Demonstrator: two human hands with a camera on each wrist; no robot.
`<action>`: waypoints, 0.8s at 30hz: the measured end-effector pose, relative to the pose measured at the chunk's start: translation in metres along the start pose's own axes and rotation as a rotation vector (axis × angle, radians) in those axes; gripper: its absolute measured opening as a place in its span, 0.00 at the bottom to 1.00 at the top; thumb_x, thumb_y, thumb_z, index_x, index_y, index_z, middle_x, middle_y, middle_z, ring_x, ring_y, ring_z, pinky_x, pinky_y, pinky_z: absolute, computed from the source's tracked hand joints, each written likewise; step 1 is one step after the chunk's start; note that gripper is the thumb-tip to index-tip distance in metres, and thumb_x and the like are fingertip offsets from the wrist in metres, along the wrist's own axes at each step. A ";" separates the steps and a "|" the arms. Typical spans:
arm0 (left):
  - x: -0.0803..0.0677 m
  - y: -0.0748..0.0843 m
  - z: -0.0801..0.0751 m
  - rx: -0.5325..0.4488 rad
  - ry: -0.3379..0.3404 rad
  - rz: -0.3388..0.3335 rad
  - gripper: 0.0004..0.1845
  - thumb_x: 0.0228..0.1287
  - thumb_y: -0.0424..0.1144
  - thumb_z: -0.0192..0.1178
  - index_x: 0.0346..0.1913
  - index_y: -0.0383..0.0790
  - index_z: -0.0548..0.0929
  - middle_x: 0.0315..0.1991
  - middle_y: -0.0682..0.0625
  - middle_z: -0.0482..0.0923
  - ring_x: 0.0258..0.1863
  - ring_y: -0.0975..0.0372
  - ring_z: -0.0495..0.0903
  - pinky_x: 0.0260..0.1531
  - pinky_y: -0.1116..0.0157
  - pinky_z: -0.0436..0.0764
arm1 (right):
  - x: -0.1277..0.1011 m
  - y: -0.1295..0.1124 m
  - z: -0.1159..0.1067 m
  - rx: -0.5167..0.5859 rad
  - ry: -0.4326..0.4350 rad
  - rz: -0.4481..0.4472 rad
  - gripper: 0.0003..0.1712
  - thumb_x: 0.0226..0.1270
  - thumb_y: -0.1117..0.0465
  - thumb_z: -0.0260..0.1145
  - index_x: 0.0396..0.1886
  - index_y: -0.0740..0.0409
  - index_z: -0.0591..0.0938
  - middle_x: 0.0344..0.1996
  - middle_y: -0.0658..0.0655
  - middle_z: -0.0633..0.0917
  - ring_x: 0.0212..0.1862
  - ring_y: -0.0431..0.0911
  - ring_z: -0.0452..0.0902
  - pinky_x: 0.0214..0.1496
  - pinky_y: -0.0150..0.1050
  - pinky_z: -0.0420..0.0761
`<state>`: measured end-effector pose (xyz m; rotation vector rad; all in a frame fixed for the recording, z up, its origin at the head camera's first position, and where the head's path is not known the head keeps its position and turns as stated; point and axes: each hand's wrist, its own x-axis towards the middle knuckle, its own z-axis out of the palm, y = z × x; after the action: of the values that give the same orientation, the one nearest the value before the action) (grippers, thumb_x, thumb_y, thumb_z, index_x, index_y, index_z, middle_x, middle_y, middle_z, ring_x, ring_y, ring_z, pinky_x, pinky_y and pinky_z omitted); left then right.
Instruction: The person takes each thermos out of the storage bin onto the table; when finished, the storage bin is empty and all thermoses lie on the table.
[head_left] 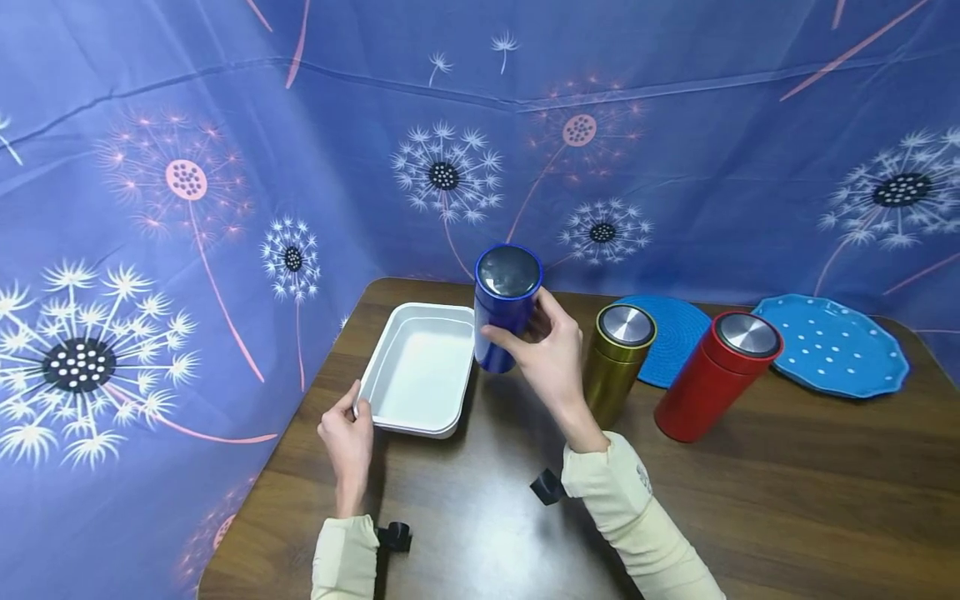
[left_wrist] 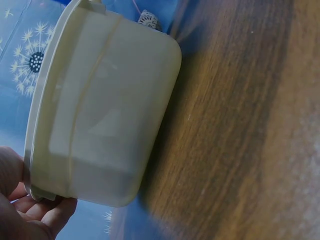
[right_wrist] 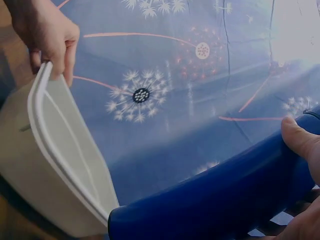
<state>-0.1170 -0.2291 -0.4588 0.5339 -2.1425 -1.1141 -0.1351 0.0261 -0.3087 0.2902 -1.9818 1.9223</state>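
Hands at work over a brown tabletop [head_left: 750, 500], seen first from the head view. Right hand [head_left: 551, 350] wrapped round the blue can [head_left: 506, 304], fingers on one side and thumb on the other, most likely so the smooth can does not slip. Blue can up near the right edge of the white tray [head_left: 408, 429], leaning a little, and seemingly lifted off the wood, though hard to tell for sure. Left hand [head_left: 347, 433] pinching the near left corner of the tray rim, probably to keep the light tray from sliding. Nothing inside the tray. Off to the right, a gold can [head_left: 618, 358] and a red can [head_left: 708, 379] standing upright, both with shiny lids, the gold one partly on a round blue mat [head_left: 675, 333]. Farther right, a blue plate [head_left: 832, 346] with white dots. All around, a blue cloth [head_left: 225, 125] with puffy flower prints. Next, the left wrist view: tray wall [left_wrist: 100, 115] big and close, its rim corner caught between the fingers [left_wrist: 47, 212] and thumb of the left hand [left_wrist: 17, 200], its bottom flat on the tabletop [left_wrist: 235, 125]. Last, the right wrist view: blue can [right_wrist: 225, 195] filling the bottom of the picture, thumb [right_wrist: 299, 137] pressed on its side, tray [right_wrist: 50, 165] just past the can's end, and the left hand [right_wrist: 45, 30] gripping the far rim from above.
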 end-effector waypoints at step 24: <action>0.001 0.001 0.001 0.016 -0.012 -0.014 0.17 0.55 0.27 0.55 0.48 0.36 0.85 0.33 0.39 0.84 0.21 0.64 0.73 0.18 0.78 0.65 | -0.029 0.085 -0.012 -0.054 0.041 0.172 0.39 0.41 0.54 0.80 0.58 0.54 0.77 0.50 0.58 0.81 0.53 0.49 0.76 0.53 0.42 0.75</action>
<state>-0.1185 -0.2289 -0.4574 0.5517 -2.1625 -1.1113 -0.1408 0.0389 -0.3978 0.0666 -2.0872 1.9564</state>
